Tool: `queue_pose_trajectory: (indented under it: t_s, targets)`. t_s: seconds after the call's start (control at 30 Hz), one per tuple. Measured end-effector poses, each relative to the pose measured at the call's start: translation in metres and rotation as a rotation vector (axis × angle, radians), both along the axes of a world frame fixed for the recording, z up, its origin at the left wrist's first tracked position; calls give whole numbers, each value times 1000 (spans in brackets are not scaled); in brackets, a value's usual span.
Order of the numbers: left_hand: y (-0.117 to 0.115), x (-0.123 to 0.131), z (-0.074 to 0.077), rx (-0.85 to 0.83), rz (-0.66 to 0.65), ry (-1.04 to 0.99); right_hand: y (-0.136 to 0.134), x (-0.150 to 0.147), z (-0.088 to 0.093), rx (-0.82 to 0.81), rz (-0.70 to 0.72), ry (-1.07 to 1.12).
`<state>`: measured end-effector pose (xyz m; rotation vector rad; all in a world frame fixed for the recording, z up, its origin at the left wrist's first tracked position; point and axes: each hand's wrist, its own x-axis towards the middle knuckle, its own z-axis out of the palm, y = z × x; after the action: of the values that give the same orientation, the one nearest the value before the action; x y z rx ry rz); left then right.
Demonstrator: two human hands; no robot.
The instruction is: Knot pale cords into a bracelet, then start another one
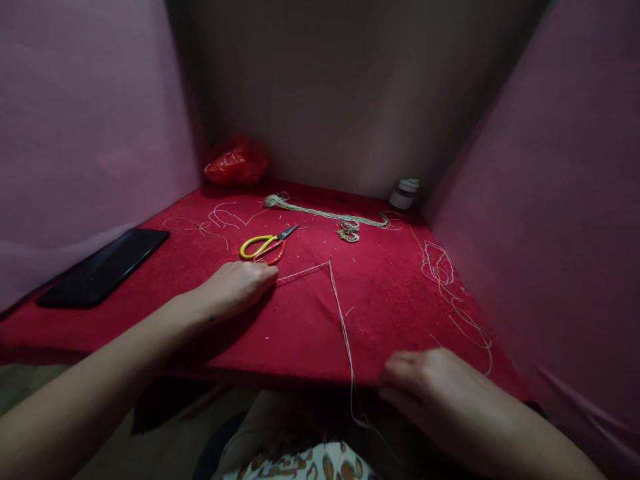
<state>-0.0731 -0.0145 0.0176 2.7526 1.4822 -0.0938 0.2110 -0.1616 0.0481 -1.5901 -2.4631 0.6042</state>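
Note:
My left hand [245, 287] is closed on one end of a thin pale cord [304, 271]. That cord runs taut to a small pin [330, 261] standing in the red cloth. From the pin, several more pale strands [345, 327] hang toward me and drop over the table's front edge. Lower right, my right hand [417, 380] has its fingers curled together near these strands; what they hold, if anything, is hidden. Scissors [265, 247] with yellow and red handles lie just beyond my left hand, blades pointing away to the right.
A red cloth [295, 340] covers the table between pink side walls. A black tablet or phone [105, 267] lies left. Farther back are a red plastic bag [237, 162], a cord bundle [320, 213], a coiled knotted cord [349, 231] and a small jar [405, 193]. Loose cords [440, 273] lie right.

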Motion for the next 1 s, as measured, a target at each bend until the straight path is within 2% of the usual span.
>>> queue_pose_trajectory:
  t_s: [0.07, 0.13, 0.2, 0.33, 0.47, 0.57, 0.6, 0.63, 0.67, 0.77, 0.87, 0.93, 1.0]
  targets:
    - [-4, -8, 3, -12, 23, -45, 27, -11, 5, 39, 41, 23]
    - [-8, -15, 5, -28, 28, -90, 57, -29, 1, 125, 60, 129]
    - [-13, -20, 7, -50, 8, -135, 84, -53, -10, 250, 82, 161]
    - [-22, -30, 11, -167, -61, -316, 119, -100, -36, 310, 225, 12]
    - [-15, -41, 23, -290, -48, -436, 133, -123, -51, 337, 228, -159]
    - [10, -45, 32, -305, 105, -372, 137, -128, -52, 345, 224, -168]
    - [22, -43, 32, -221, 172, -353, 137, -129, -52, 346, 224, -169]
    - [33, -41, 30, -103, 232, -334, 138, -131, -51, 345, 225, -171]
    - [45, -37, 27, -73, 255, -319, 138, -134, -49, 342, 227, -173]
    - [70, -22, 11, -91, 305, -276, 140, -146, -45, 322, 225, -169]
    - [81, -15, 5, -107, 336, -279, 146, -160, -42, 288, 203, -143]
    - [82, -20, 12, -117, 364, -305, 154, -168, -41, 256, 178, -117]
    - [79, -33, 27, -122, 404, -351, 165, -175, -41, 220, 145, -82]
